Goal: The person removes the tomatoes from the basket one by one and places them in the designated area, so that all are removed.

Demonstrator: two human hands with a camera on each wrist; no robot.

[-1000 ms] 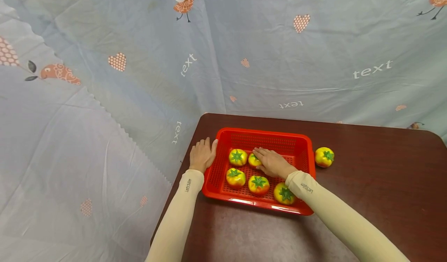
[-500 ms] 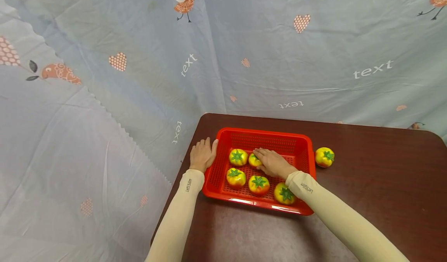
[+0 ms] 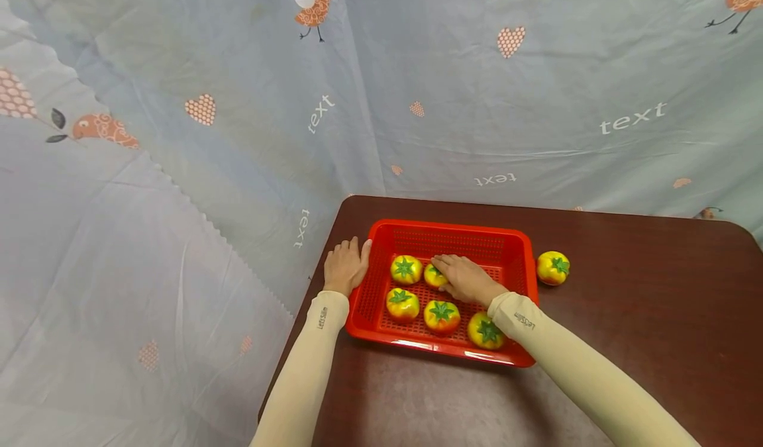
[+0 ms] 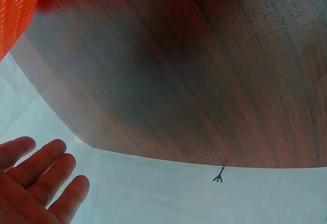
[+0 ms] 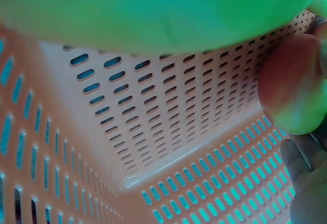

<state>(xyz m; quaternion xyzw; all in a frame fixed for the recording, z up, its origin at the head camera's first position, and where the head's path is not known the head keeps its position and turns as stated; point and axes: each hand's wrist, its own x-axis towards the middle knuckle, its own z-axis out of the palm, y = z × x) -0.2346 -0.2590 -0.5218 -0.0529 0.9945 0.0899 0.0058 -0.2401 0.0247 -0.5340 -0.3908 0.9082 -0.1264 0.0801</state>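
My right hand reaches into a red plastic basket and grips a yellow-and-red tomato, its fingers over the top and its thumb on the near side. In the right wrist view that tomato sits at the right edge, against the fingers. Other tomatoes lie in the basket: one at the back left, one at the front left, one at front middle and one at front right. My left hand lies at the basket's left rim with its fingers extended, thumb at the rim.
One more tomato stands on the dark brown table, just outside the basket's right wall. A grey printed curtain hangs behind the table and along its left side.
Both hands and the tomatoes stay in place. Only the head view has shifted very slightly.
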